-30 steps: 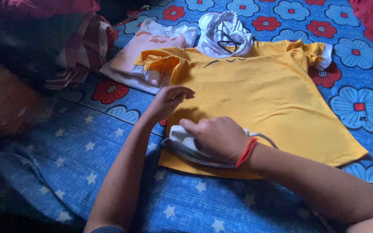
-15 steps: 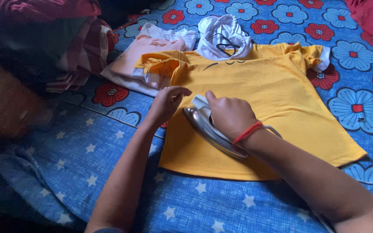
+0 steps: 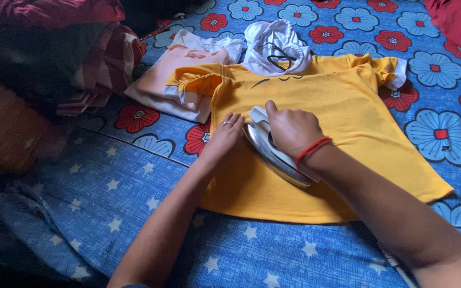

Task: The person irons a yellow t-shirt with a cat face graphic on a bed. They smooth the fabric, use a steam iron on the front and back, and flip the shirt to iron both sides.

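Right hand (image 3: pixel 293 129) clenched over the handle of a clothes iron (image 3: pixel 273 153), knuckles up, thumb side toward the collar, wrist bent slightly, a red thread band (image 3: pixel 312 149) around the wrist. Iron sits soleplate-down on the yellow shirt (image 3: pixel 342 122), at its left-middle part, nose pointing toward the collar, metal edge showing on the hand's left side. Right forearm comes in from the lower right corner, angled across the shirt hem. Left hand (image 3: pixel 224 140) lies flat, palm down, fingers together and released, pressing the shirt fabric just beside the iron's left edge; a ring (image 3: pixel 227 124) on one finger. Left forearm runs up from the bottom centre. Shirt spread flat on a blue sheet (image 3: pixel 108 192) with stars and red and blue flowers. White hood (image 3: pixel 274 45) bunched at the collar. Folded pink and white garment (image 3: pixel 182 74) just beside the shirt's left sleeve. Dark and red clothes pile (image 3: pixel 54 48) at the upper left, blurred.
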